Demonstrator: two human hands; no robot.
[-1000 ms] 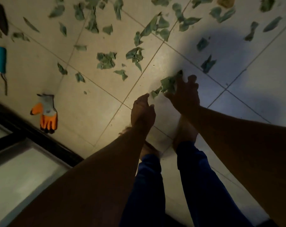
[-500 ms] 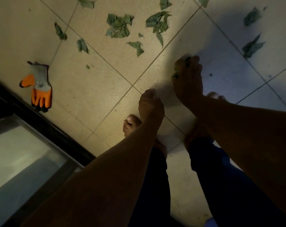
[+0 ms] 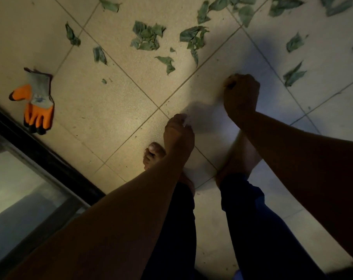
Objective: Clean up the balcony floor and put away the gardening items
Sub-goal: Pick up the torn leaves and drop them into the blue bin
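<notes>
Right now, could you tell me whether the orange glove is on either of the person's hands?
No, the orange glove lies flat on the floor tiles beside the dark door frame, apart from both bare hands.

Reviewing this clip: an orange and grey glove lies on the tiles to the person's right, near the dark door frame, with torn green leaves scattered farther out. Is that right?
Not quite. The head view shows the orange and grey glove on the person's left, not the right, beside the dark door frame. The rest holds: it lies on the tiles, and torn green leaves are scattered farther out.
</notes>
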